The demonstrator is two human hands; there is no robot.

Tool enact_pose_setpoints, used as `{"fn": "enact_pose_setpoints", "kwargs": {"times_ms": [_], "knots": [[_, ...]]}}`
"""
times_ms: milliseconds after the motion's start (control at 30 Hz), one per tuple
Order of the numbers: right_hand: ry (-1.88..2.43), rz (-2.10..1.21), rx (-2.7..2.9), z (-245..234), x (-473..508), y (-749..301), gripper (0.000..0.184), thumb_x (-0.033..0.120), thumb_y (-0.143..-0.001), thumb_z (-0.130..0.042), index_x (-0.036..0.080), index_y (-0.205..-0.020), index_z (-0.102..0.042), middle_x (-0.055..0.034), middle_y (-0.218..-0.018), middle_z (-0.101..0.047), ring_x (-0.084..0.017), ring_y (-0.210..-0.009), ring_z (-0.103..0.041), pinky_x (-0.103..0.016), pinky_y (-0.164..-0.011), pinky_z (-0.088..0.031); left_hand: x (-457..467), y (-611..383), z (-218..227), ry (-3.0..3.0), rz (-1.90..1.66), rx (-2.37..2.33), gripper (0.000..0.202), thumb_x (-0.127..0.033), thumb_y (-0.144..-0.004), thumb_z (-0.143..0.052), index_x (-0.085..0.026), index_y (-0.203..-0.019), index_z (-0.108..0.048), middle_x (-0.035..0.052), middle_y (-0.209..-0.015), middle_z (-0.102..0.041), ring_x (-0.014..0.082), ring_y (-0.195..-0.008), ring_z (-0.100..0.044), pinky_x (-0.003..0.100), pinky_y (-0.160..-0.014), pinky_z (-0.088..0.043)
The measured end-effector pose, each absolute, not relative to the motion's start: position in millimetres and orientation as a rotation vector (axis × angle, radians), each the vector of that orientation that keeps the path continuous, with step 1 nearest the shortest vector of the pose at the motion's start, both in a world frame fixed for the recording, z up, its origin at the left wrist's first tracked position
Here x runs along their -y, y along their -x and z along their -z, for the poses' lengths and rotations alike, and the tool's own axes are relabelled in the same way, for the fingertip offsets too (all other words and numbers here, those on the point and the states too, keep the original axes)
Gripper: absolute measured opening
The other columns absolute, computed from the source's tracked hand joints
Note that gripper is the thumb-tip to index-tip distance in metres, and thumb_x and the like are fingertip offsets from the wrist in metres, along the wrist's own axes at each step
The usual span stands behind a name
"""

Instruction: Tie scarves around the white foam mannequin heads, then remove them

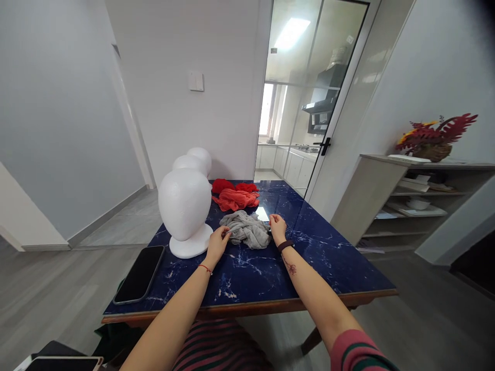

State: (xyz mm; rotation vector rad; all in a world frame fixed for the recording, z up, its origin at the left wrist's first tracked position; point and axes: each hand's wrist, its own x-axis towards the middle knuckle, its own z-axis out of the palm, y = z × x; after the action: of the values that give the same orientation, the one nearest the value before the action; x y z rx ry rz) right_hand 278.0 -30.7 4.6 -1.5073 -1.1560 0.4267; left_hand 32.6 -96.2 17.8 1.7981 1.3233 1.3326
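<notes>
We are noting the hands standing apart, with the grey cloth (249,232) lying between them on the bench (328,265). The left hand (217,243) is touching its nine o'clock edge; the right hand (277,230) is poised at three o'clock. Whether either is gripping, we cannot tell. Coral cloth (235,199) is lying at eleven.

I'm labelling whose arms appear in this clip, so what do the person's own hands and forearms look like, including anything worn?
Both hands are bare. The left hand has a thin red bracelet at its wrist; the right hand has a dark wristband. A branching, reddish-dark marking shows on the right forearm, below a pinkish-red sleeve with dark green stripes.
</notes>
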Motion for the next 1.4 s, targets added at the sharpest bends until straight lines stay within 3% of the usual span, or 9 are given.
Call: {"fn": "enact_pose_setpoints", "kwargs": {"times_ms": [133, 300, 400, 633, 767, 933, 1100, 1233, 1400], "knots": [[1.475, -0.491, 1.309, -5.6, 33.8, -269.8, 0.034, 0.042, -0.077, -0.044, 0.017, -0.088, -0.064, -0.0034, -0.065, -0.066, -0.017, -0.052, -0.057, -0.027, -0.057, -0.043, 97.1, -34.5, -18.3, -1.68, -1.314, -1.249, 0.018, -0.032, -0.082, -0.049, -0.018, -0.089, -0.057, 0.0045, -0.074, -0.067, 0.0197, -0.062, -0.067, 0.034, -0.062, -0.055], [1.449, -0.494, 1.435, -5.8, 32.6, -264.3, 0.019, 0.035, -0.071, -0.054, 0.02, -0.075, -0.065, -0.004, -0.075, -0.07, -0.019, -0.074, -0.064, -0.029, -0.072, -0.045, 97.7, -38.0, -19.6, -1.598, -1.332, -1.174, 0.021, -0.02, -0.081, -0.046, -0.018, -0.1, -0.055, 0.0057, -0.085, -0.069, 0.0192, -0.079, -0.069, 0.037, -0.078, -0.056], [1.441, -0.498, 1.459, -5.0, 31.4, -265.5, 0.019, 0.033, -0.072, -0.052, 0.019, -0.075, -0.065, -0.0049, -0.076, -0.07, -0.019, -0.074, -0.064, -0.03, -0.072, -0.046, 96.4, -38.0, -18.1, -1.551, -1.342, -1.158, 0.025, -0.015, -0.078, -0.048, -0.019, -0.102, -0.054, 0.0049, -0.088, -0.07, 0.018, -0.081, -0.069, 0.038, -0.081, -0.055], [1.376, -0.466, 1.491, -7.7, 36.5, -264.4, 0.032, 0.045, -0.075, -0.052, 0.017, -0.079, -0.067, -0.0057, -0.075, -0.068, -0.018, -0.069, -0.061, -0.029, -0.066, -0.046, 92.7, -34.6, -15.0, -1.455, -1.358, -1.182, 0.011, -0.026, -0.076, -0.057, -0.019, -0.084, -0.055, 0.0022, -0.075, -0.068, 0.0169, -0.069, -0.069, 0.033, -0.069, -0.057], [1.303, -0.41, 1.549, -13.5, 42.4, -260.3, 0.041, 0.054, -0.074, -0.057, 0.016, -0.084, -0.069, -0.0059, -0.08, -0.063, -0.015, -0.064, -0.055, -0.029, -0.065, -0.045, 93.5, -35.3, -16.7, -1.478, -1.335, -1.171, 0.019, -0.036, -0.071, -0.063, -0.019, -0.073, -0.055, 0.0001, -0.066, -0.064, 0.0161, -0.061, -0.066, 0.031, -0.063, -0.056], [1.164, -0.37, 1.686, -15.9, 44.4, -251.8, 0.033, 0.049, -0.07, -0.066, 0.022, -0.088, -0.072, -0.0062, -0.093, -0.06, -0.018, -0.081, -0.057, -0.032, -0.076, -0.046, 96.3, -37.0, -18.4, -1.565, -1.276, -1.167, 0.022, -0.04, -0.069, -0.063, -0.018, -0.069, -0.059, -0.0018, -0.064, -0.061, 0.0138, -0.056, -0.061, 0.027, -0.057, -0.052], [1.142, -0.362, 1.701, -12.4, 42.1, -246.1, 0.027, 0.042, -0.079, -0.055, 0.02, -0.084, -0.071, -0.0079, -0.09, -0.064, -0.021, -0.086, -0.059, -0.034, -0.08, -0.045, 98.8, -36.9, -19.1, -1.639, -1.23, -1.186, 0.023, -0.04, -0.072, -0.06, -0.017, -0.069, -0.061, -0.002, -0.061, -0.061, 0.0136, -0.053, -0.059, 0.025, -0.056, -0.048], [1.196, -0.395, 1.63, -12.4, 42.4, -247.8, 0.036, 0.044, -0.085, -0.044, 0.018, -0.09, -0.07, -0.0082, -0.088, -0.068, -0.02, -0.079, -0.06, -0.031, -0.073, -0.045, 99.2, -37.2, -18.6, -1.651, -1.232, -1.199, 0.023, -0.04, -0.074, -0.056, -0.017, -0.073, -0.061, -0.0001, -0.068, -0.062, 0.0147, -0.058, -0.061, 0.027, -0.059, -0.05], [1.266, -0.397, 1.549, -14.2, 44.3, -251.3, 0.045, 0.049, -0.085, -0.038, 0.015, -0.08, -0.068, -0.0053, -0.071, -0.066, -0.018, -0.063, -0.053, -0.027, -0.06, -0.037, 98.8, -37.8, -17.4, -1.669, -1.223, -1.206, 0.021, -0.037, -0.075, -0.053, -0.018, -0.076, -0.06, 0.001, -0.071, -0.063, 0.0149, -0.059, -0.061, 0.028, -0.059, -0.051]]}}
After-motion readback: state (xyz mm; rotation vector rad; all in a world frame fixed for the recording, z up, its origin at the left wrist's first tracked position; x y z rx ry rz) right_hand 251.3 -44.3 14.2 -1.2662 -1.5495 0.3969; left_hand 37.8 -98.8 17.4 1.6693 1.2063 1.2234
